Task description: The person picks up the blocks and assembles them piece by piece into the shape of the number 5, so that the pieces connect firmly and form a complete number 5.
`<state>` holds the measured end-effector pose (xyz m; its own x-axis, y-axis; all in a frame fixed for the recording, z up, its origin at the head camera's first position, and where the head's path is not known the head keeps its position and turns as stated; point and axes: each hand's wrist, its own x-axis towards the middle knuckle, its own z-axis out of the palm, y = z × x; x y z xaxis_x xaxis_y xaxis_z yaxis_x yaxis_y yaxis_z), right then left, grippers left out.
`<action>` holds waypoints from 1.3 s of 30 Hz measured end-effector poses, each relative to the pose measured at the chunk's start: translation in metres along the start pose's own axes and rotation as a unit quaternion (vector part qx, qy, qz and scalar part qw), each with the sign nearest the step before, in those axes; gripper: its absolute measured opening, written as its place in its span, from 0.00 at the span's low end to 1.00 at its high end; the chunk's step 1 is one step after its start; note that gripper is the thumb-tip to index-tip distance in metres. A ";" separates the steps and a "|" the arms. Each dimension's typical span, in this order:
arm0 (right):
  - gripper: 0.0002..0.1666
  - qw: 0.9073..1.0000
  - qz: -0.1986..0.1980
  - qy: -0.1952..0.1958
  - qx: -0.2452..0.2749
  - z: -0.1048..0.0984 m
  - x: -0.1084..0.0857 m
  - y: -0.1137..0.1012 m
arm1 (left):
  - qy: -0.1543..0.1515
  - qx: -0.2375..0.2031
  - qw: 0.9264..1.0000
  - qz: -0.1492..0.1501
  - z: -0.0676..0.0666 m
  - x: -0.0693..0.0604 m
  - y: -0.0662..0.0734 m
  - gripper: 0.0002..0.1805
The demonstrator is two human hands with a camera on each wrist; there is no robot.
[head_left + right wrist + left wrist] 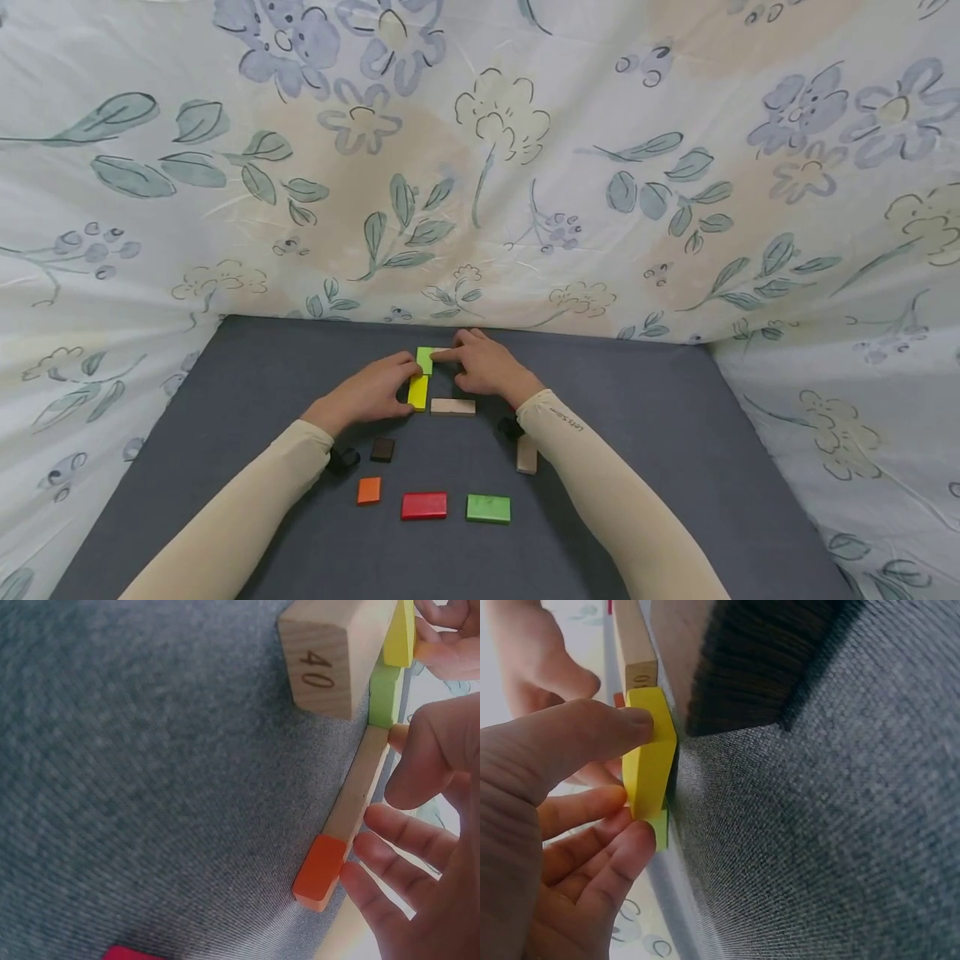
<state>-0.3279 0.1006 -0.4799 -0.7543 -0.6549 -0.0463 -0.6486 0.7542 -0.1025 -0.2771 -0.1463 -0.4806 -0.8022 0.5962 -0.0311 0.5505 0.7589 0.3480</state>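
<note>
My left hand (369, 390) pinches a yellow block (417, 392) between thumb and fingers; the left wrist view shows the thumb on one end of this yellow block (651, 761). A light green block (424, 360) meets its far end. The right hand (491, 367) reaches its index finger to the light green block. In the right wrist view, a plain wooden block (358, 784) and an orange block (320, 871) continue the row from the light green block (385, 696). The right fingers lie along these two blocks, which the hand mostly hides in the head view.
Nearer me, a wooden block (453, 407) lies beside the yellow one. A dark brown block (382, 450), an orange block (369, 491), a red block (424, 506), a green block (488, 508) and another wooden block (527, 456) lie on the grey surface (622, 467). Floral cloth (480, 250) hangs behind.
</note>
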 end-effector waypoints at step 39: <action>0.38 1.000 -0.001 -0.005 0.016 -0.004 -0.001 -0.001 | 0.035 0.046 0.997 0.045 0.002 0.004 0.002 0.29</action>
<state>-0.3275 0.1007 -0.4761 -0.7519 -0.6569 -0.0559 -0.6462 0.7512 -0.1346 -0.2789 -0.1423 -0.4821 -0.7606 0.6461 0.0627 0.6376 0.7254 0.2594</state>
